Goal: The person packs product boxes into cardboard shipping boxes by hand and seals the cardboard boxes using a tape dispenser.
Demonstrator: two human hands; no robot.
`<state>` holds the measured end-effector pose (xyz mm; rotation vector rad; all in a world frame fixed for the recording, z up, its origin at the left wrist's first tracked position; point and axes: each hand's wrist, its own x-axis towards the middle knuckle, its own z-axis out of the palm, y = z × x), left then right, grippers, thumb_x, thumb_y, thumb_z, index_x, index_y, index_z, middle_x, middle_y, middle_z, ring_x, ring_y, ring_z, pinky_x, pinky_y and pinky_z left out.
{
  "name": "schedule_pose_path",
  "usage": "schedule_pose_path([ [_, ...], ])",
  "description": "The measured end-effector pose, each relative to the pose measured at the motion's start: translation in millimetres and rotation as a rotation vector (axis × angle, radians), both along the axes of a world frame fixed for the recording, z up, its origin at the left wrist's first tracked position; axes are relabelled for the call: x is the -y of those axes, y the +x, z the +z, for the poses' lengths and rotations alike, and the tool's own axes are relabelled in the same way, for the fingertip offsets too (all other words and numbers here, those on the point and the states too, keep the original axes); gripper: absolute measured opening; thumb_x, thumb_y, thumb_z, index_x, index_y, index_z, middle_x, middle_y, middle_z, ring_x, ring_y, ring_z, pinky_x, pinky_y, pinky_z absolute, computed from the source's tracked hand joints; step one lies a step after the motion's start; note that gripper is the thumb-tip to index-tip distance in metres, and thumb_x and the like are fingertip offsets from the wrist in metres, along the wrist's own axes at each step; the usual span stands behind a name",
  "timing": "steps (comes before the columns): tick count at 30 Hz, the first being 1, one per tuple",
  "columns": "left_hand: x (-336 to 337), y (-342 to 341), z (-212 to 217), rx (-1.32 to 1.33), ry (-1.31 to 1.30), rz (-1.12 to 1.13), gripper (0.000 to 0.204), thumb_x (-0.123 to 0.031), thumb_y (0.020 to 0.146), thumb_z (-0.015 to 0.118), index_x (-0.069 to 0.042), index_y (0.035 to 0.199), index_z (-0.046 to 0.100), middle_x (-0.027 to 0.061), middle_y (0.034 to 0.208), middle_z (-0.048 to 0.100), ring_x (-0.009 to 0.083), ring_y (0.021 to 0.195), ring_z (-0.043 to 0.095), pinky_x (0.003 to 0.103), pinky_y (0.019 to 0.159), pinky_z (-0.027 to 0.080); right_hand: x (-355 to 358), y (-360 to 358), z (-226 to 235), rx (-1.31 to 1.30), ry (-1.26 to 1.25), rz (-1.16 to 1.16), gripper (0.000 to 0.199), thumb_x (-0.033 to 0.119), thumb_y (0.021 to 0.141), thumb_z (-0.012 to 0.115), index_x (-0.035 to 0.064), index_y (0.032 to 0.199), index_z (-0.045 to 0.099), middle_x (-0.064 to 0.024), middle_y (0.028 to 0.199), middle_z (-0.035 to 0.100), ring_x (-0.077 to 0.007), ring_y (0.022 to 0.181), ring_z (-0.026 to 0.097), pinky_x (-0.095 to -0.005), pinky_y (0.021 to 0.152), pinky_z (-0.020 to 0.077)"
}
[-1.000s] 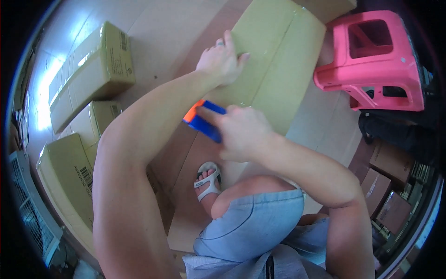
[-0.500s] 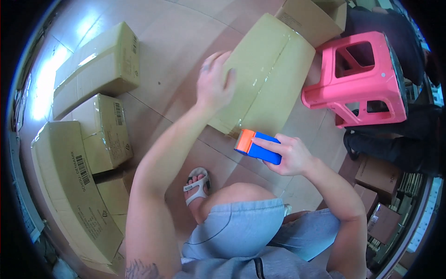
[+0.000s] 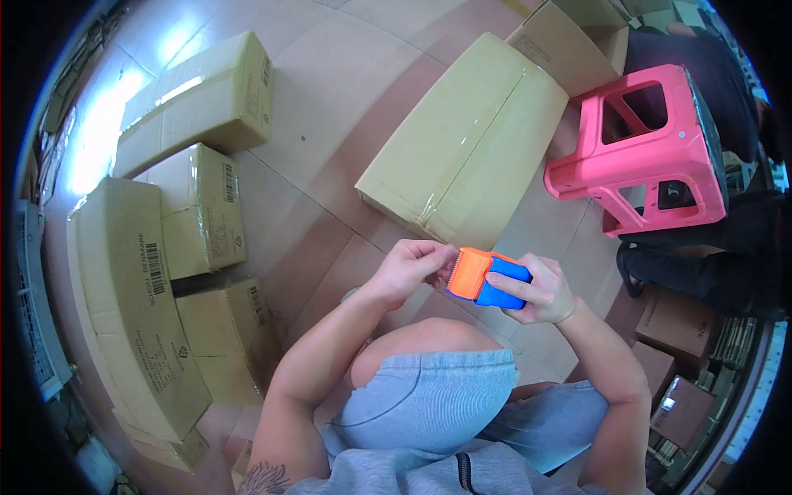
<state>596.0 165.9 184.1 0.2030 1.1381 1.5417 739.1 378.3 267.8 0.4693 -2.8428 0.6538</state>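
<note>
I see the left hand (image 3: 407, 273) has come away from the box (image 3: 466, 136) ahead of it and now pinches, on what I cannot tell. The right hand (image 3: 544, 289) grips the tape dispenser (image 3: 473, 273) just beside it.

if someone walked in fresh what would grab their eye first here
Likely the orange-and-blue tape dispenser near the centre, held in the right hand, with the left hand close at its toothed orange end. Next, probably the bright pink stool at the upper right, beside the big carton on the floor.
</note>
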Motion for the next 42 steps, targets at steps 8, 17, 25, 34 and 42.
schedule_pose_path([
  [8,40,-93,11,-0.475,-0.241,0.431,0.015,-0.011,0.093,0.061,0.001,0.089,0.068,0.0045,0.071,0.066,0.0103,0.060,0.057,0.026,0.057,0.049,44,-17,50,0.275,0.124,-0.288,0.071,0.025,0.069,0.075,0.0369,0.136,0.054,-0.0103,0.075,0.048,-0.0295,0.058,0.060,-0.0413,0.053,0.0539],
  [17,31,-143,0,-1.161,-0.641,0.097,0.030,-0.028,0.091,0.063,0.000,0.086,0.074,0.0035,0.066,0.067,0.0118,0.063,0.062,0.029,0.061,0.048,67,-51,42,0.537,0.158,-0.348,0.060,0.030,0.079,0.067,0.0269,0.136,0.052,-0.0200,0.086,0.060,-0.0385,0.068,0.065,-0.0483,0.060,0.0553],
  [25,7,-167,36,-1.296,-1.080,-0.457,0.065,-0.038,0.094,0.053,-0.004,0.145,0.032,0.0256,0.114,0.062,0.0296,0.090,0.068,0.041,0.082,0.053,59,-63,7,0.617,0.186,-0.351,0.062,0.025,0.074,0.067,0.0266,0.135,0.053,-0.0197,0.082,0.062,-0.0371,0.068,0.066,-0.0471,0.060,0.0555],
  [34,-48,-106,-28,-1.866,-0.724,-0.121,0.070,-0.052,0.092,0.050,-0.016,0.149,0.035,0.0170,0.158,0.022,0.0399,0.144,0.024,0.060,0.112,0.024,39,-20,34,0.637,0.202,-0.313,0.067,0.026,0.072,0.070,0.0305,0.137,0.052,-0.0158,0.076,0.058,-0.0336,0.062,0.064,-0.0455,0.056,0.0547],
  [42,-53,-105,-29,-1.839,-0.625,-0.103,0.071,-0.052,0.091,0.052,-0.015,0.149,0.035,0.0185,0.156,0.026,0.0419,0.138,0.034,0.058,0.110,0.030,12,32,50,0.796,0.215,-0.336,0.068,0.027,0.075,0.071,0.0307,0.139,0.047,-0.0188,0.086,0.060,-0.0355,0.070,0.066,-0.0468,0.061,0.0553],
])
